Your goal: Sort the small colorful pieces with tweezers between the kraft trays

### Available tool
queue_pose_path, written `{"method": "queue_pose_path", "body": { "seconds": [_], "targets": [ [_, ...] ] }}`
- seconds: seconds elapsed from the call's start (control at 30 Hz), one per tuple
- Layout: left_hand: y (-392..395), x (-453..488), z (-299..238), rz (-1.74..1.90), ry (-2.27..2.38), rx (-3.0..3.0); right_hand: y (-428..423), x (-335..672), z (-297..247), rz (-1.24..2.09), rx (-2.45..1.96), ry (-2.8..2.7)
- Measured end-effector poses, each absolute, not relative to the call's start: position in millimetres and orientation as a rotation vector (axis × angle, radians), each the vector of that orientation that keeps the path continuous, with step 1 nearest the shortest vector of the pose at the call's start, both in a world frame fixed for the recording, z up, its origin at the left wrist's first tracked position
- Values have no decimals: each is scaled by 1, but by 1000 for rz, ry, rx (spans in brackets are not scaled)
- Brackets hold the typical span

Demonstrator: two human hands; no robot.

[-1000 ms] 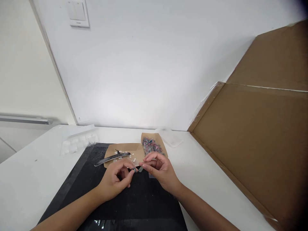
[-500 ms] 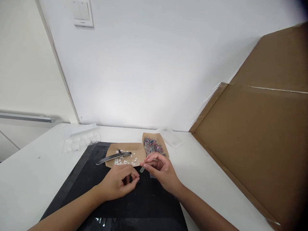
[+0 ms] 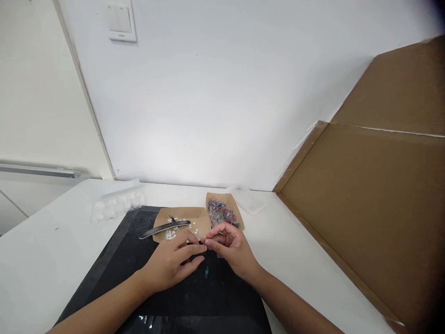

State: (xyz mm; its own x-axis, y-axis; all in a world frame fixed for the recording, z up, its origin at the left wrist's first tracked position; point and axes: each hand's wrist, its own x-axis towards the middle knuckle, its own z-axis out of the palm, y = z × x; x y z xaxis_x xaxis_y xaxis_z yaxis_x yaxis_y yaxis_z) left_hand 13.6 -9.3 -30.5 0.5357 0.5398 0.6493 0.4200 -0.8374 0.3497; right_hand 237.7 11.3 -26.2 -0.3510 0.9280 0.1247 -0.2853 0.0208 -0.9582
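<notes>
My right hand [image 3: 233, 248] is closed in a pinch on a small clear plastic piece [image 3: 204, 244], now mostly hidden by the fingertips. Beside it, my left hand [image 3: 174, 260] has its fingers apart, with the index fingertip touching or very near that piece. Below the two hands a small teal, shiny piece [image 3: 206, 272] lies on the black mat [image 3: 167, 301]; its exact kind is too small to make out. Behind my left hand, a dark curved nail file [image 3: 163, 228] rests across a brown paper tray [image 3: 198, 213] holding small white bits [image 3: 171, 234].
A second brown paper tray [image 3: 235, 203] at the back holds many small colourful pieces [image 3: 221, 213]. Next to it is a translucent plastic lid or box [image 3: 252, 202]. At back left sits a clear compartment tray [image 3: 116, 206]. Cardboard [image 3: 365, 199] stands along the right, and a white wall [image 3: 194, 102] behind.
My left hand's fingers have spread and moved right, towards my right hand's fingertips. A teal piece now shows on the mat. The clear piece is more covered.
</notes>
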Motion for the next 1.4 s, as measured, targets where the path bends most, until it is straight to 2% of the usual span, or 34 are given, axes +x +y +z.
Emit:
{"method": "queue_pose_path", "body": {
  "seconds": [0.5, 1.0, 1.4],
  "targets": [
    [-10, 16, -30, 1307, 741, 2604, 6, 238, -21, 1548, -761, -1266],
    [-15, 14, -20, 1314, 789, 2512, 11, 242, -23, 1181, -801, -1500],
    [-16, 15, -18, 1293, 691, 2534, 10, 247, -28, 1385, -682, -1228]
  ]
}}
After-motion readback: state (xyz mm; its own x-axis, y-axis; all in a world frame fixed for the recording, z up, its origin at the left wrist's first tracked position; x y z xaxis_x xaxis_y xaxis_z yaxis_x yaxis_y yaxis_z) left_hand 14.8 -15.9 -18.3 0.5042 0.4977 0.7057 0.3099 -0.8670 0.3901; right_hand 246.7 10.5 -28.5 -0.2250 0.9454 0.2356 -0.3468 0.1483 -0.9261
